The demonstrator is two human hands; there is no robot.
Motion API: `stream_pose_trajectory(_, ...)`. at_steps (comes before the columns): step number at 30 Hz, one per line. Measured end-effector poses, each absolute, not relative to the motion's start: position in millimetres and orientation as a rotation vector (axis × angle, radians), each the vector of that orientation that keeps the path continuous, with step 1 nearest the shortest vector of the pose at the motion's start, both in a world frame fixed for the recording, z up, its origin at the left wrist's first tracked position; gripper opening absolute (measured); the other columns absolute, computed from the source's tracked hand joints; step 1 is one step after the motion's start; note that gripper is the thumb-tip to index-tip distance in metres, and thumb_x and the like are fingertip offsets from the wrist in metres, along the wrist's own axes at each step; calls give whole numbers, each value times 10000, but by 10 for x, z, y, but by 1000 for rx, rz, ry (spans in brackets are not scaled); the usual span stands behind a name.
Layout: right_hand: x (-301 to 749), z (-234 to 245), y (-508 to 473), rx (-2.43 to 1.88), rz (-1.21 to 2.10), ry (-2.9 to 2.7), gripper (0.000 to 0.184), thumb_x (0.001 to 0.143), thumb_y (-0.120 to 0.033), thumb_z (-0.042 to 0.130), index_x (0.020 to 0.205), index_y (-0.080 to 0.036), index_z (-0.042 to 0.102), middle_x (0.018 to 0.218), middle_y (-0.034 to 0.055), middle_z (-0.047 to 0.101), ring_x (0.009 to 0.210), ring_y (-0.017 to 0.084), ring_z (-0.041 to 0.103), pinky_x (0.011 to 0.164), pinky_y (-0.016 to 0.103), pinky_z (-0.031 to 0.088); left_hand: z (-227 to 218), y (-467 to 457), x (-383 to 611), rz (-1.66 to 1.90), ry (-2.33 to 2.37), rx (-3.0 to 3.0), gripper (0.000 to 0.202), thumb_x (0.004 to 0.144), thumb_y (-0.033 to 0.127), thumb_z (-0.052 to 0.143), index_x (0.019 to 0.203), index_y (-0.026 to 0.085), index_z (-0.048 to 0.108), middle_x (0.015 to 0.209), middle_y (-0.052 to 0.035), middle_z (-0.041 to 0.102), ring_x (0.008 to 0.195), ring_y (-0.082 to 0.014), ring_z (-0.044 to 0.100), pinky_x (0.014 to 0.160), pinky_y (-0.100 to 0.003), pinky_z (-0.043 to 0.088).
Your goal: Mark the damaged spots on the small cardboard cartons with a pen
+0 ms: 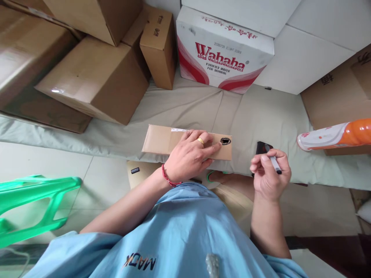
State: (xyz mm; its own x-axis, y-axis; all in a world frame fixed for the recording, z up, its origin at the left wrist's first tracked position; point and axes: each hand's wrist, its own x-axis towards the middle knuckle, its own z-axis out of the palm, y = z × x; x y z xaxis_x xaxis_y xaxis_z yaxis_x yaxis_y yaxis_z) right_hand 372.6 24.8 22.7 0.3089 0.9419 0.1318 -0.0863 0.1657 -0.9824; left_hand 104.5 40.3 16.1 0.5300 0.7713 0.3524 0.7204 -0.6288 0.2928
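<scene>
Resting left hand [193,156] on a long narrow cardboard box [160,141], with index finger stretched to the edge of a dark-rimmed hole [225,141] near the box's right end and the other fingers bent; cannot tell whether gripping the sides or only pressing. Wearing a gold ring [200,140] on that hand and a red bracelet [166,177] at the wrist. Pinching a white-barrelled pen [274,163] between thumb and fingers of right hand [271,175], dark end toward the body, well apart from the box.

Facing a low surface spread with pale cloth [246,112], with the narrow box at its near edge and a black phone-like object [261,146] partly hidden behind the right hand. Farther right, coming to an orange and white container [339,133], cut off by the view's edge, and a brown carton [327,92] behind it.

Looking across the cloth to a white Wahaha carton [223,81], beside a small brown box [158,58], with larger brown boxes [95,77] farther left. Lower left, seeing a green plastic stool [52,206] on pale tiles [101,170]
</scene>
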Motion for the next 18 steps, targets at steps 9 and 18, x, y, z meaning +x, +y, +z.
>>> stream_pose_trajectory(9, 3543, 251, 378, -1159, 1166, -954, 569, 970, -745, 614, 1215, -236, 681, 856, 46, 771, 602, 144, 627, 457, 237, 440, 153, 411, 1030, 669, 1287, 2624, 404, 994, 305, 734, 1393, 249, 694, 1296, -125, 675, 1224, -324, 603, 1052, -494, 505)
stream_pose_trajectory(18, 3453, 161, 435, -1230, 1119, -981, 255, 891, -438, 788, 962, -209, 701, 653, -33, 655, 505, 84, 498, 453, 198, 359, 149, 427, 1016, 716, 1258, 2567, 409, 1000, 301, 735, 1384, 169, 683, 1286, -141, 689, 1226, -328, 605, 1091, -508, 535)
